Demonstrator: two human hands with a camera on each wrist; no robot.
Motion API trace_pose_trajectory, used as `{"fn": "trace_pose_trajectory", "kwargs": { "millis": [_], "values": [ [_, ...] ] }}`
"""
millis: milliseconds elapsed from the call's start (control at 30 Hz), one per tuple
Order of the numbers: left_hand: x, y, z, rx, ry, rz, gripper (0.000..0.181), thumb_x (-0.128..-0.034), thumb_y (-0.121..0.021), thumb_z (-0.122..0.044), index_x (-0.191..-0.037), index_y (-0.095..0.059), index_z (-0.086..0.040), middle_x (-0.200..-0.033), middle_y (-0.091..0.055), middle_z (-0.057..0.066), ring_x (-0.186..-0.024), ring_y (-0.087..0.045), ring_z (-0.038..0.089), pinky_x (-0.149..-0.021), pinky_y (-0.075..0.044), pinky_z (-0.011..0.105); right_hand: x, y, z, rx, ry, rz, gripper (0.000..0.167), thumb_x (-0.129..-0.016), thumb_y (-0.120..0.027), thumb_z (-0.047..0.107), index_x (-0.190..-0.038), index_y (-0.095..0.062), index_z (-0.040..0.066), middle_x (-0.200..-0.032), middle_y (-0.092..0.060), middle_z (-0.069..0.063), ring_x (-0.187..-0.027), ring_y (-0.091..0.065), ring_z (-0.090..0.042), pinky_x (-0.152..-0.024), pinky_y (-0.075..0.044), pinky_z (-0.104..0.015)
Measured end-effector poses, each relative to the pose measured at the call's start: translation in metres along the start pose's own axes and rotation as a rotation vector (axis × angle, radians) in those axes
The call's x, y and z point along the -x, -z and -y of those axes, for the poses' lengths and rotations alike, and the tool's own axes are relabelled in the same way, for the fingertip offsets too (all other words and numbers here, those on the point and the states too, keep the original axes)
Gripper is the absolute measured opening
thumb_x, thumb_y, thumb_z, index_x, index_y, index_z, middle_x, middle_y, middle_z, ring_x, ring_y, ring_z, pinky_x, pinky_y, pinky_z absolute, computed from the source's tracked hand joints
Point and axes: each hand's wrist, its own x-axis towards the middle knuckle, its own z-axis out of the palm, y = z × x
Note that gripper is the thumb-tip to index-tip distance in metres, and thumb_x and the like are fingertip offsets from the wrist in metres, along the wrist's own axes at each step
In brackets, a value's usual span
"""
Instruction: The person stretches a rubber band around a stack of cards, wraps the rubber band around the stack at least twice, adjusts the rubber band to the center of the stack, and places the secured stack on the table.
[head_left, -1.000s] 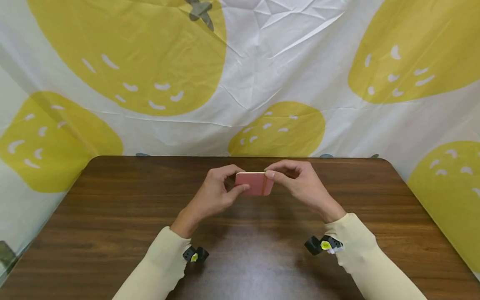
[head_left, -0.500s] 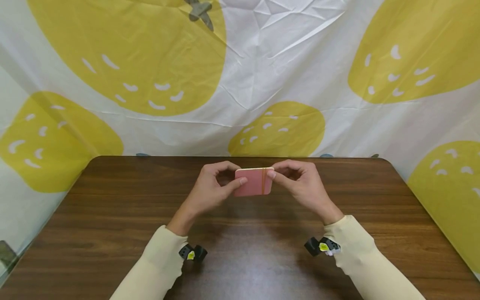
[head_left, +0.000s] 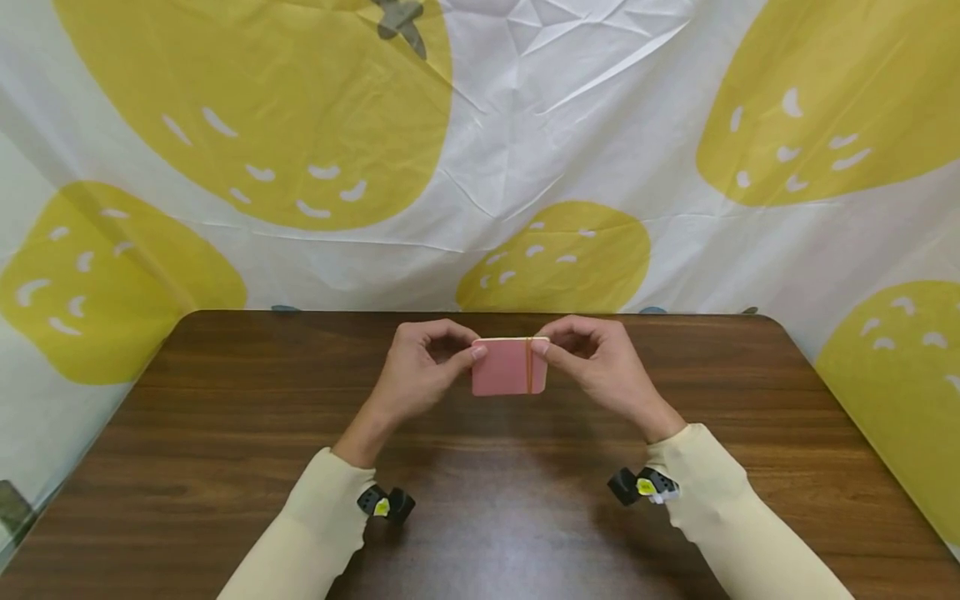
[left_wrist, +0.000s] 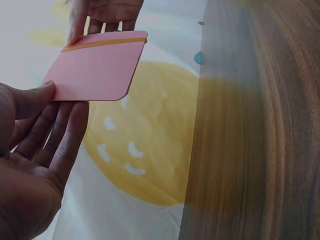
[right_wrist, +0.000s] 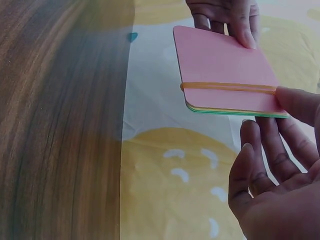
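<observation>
A thin stack of pink-faced cards (head_left: 501,368) is held up above the table, its broad side toward me. Around it near its right end runs an orange rubber band (right_wrist: 227,87), which looks doubled. Green and yellow layers show along the stack's edge in the right wrist view. My left hand (head_left: 414,371) pinches the upper left corner, thumb on the pink face and fingers behind. At the upper right corner, beside the band, my right hand (head_left: 606,371) pinches the stack with its thumb in front. Its fingertips behind the stack are mostly hidden.
Below the hands spreads a dark brown wooden table (head_left: 225,433) with rounded far corners. A white cloth (head_left: 337,267) with large yellow fruit prints hangs behind it and along both sides. Small black cameras (head_left: 393,504) sit at the wrists.
My left hand has shifted left and its thumb has slid toward the stack's upper left corner. More of the pink face shows now. The right hand keeps its pinch by the band.
</observation>
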Motion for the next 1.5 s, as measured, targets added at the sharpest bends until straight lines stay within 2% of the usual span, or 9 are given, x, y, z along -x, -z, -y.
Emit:
{"fn": "trace_pose_trajectory", "kwargs": {
  "millis": [333, 567, 733, 933, 1200, 1500],
  "values": [
    [-0.001, -0.002, 0.0, -0.036, 0.003, 0.009, 0.006, -0.0846, -0.08, 0.001, -0.088, -0.076, 0.003, -0.082, -0.073, 0.011, -0.063, -0.059, 0.014, -0.057, -0.049, 0.024, -0.001, -0.005, -0.001, 0.004, -0.015, 0.033, 0.011, -0.094, -0.075, 0.019, -0.098, -0.077, 0.009, -0.085, -0.072, -0.005, -0.067, -0.058, -0.02, -0.059, -0.045, -0.027],
    [-0.002, -0.003, -0.002, -0.049, -0.019, -0.001, 0.005, -0.0846, -0.08, 0.0, -0.088, -0.076, 0.002, -0.081, -0.073, 0.01, -0.062, -0.058, 0.015, -0.056, -0.048, 0.024, -0.002, -0.007, 0.001, -0.007, -0.002, 0.022, 0.011, -0.094, -0.075, 0.017, -0.099, -0.078, 0.007, -0.087, -0.074, -0.005, -0.069, -0.062, -0.023, -0.059, -0.046, -0.026],
    [-0.002, -0.003, -0.004, -0.045, -0.011, -0.003, 0.006, -0.0848, -0.08, 0.001, -0.088, -0.076, 0.004, -0.081, -0.073, 0.012, -0.062, -0.059, 0.015, -0.057, -0.049, 0.024, -0.003, -0.008, 0.001, -0.015, -0.004, 0.022, 0.011, -0.094, -0.075, 0.015, -0.098, -0.078, 0.006, -0.085, -0.074, -0.006, -0.067, -0.061, -0.023, -0.058, -0.046, -0.026],
    [-0.002, -0.005, -0.005, -0.039, -0.007, -0.005, 0.005, -0.0846, -0.079, 0.002, -0.087, -0.075, 0.005, -0.081, -0.073, 0.013, -0.063, -0.06, 0.013, -0.058, -0.05, 0.023, -0.003, -0.008, 0.002, -0.025, 0.001, 0.024, 0.011, -0.094, -0.074, 0.013, -0.099, -0.078, 0.004, -0.087, -0.074, -0.008, -0.067, -0.061, -0.016, -0.058, -0.046, -0.025],
    [-0.002, -0.009, -0.009, -0.037, -0.005, 0.006, 0.005, -0.0845, -0.079, 0.002, -0.088, -0.076, 0.004, -0.081, -0.073, 0.012, -0.063, -0.061, 0.013, -0.058, -0.051, 0.023, -0.003, -0.011, 0.003, -0.023, 0.003, 0.035, 0.008, -0.092, -0.076, 0.012, -0.096, -0.079, 0.005, -0.087, -0.074, -0.006, -0.076, -0.065, -0.018, -0.063, -0.05, -0.028],
    [-0.002, -0.006, -0.007, -0.044, 0.001, -0.018, 0.006, -0.0841, -0.081, 0.0, -0.088, -0.076, 0.002, -0.081, -0.073, 0.01, -0.063, -0.06, 0.013, -0.058, -0.05, 0.023, -0.002, -0.002, 0.004, -0.006, -0.011, 0.033, 0.012, -0.093, -0.076, 0.017, -0.101, -0.079, 0.008, -0.089, -0.074, -0.004, -0.07, -0.063, -0.027, -0.06, -0.048, -0.027]
  ]
}}
